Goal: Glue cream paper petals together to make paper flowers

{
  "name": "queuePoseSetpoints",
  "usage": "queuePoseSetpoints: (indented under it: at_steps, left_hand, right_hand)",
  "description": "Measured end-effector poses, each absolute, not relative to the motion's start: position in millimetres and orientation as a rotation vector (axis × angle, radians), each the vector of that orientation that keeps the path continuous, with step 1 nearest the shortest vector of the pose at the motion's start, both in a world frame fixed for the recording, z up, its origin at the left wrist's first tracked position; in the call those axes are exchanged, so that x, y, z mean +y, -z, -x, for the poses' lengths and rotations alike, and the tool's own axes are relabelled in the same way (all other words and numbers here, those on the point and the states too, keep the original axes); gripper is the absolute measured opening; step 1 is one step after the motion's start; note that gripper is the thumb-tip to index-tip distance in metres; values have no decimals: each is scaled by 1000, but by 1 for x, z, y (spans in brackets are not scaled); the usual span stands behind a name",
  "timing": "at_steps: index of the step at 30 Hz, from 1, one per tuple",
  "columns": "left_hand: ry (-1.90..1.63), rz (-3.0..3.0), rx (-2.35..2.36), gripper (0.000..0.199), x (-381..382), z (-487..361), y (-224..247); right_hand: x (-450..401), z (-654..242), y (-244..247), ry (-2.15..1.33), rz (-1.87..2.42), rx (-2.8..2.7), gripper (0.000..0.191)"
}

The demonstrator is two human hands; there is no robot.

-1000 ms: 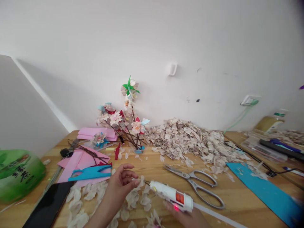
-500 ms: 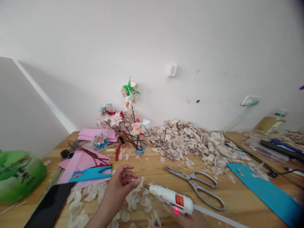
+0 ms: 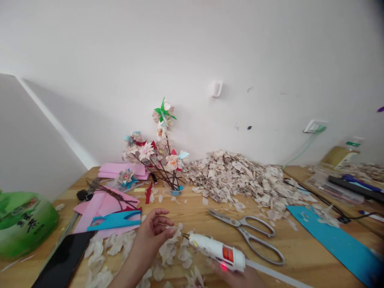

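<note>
My right hand (image 3: 237, 276) is closed round a white hot glue gun (image 3: 214, 250) with an orange-red patch and a glowing red light. Its thin nozzle points left. Just beyond the nozzle tip, my left hand (image 3: 157, 232) has its fingers curled and its thumb pressed toward the index finger. Pale material shows at those fingertips, but I cannot tell whether it is pinched there or lies behind. Dried whitish petals (image 3: 168, 252) are scattered on the wood below both hands. A petal flower (image 3: 195, 278) lies at the bottom edge. Metal scissors (image 3: 240, 226) rest right of the glue gun, blades partly apart.
Petal flowers on twig stems (image 3: 172, 164) stand by the wall, beside a large petal heap (image 3: 240, 176). Blue sheets (image 3: 336, 242), pink sheets (image 3: 90, 212), a black phone (image 3: 64, 260) and a green bottle (image 3: 27, 224) lie around. A cable (image 3: 312, 198) crosses the right side.
The glue gun and my right hand have shifted very slightly to the right. My left hand keeps its place and its curled shape.
</note>
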State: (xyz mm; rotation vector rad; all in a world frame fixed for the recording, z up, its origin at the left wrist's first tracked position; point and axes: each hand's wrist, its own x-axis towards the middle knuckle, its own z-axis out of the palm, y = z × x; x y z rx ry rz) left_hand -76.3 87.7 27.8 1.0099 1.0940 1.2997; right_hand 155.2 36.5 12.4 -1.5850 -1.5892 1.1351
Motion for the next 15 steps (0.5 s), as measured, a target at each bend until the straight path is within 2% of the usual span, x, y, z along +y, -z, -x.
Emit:
queuePoseSetpoints:
  at_steps: [15]
  left_hand:
    - [-1321, -1001, 1113, 38, 86, 74, -30]
  right_hand:
    - [34, -150, -5, -1014, 1611, -1503, 48]
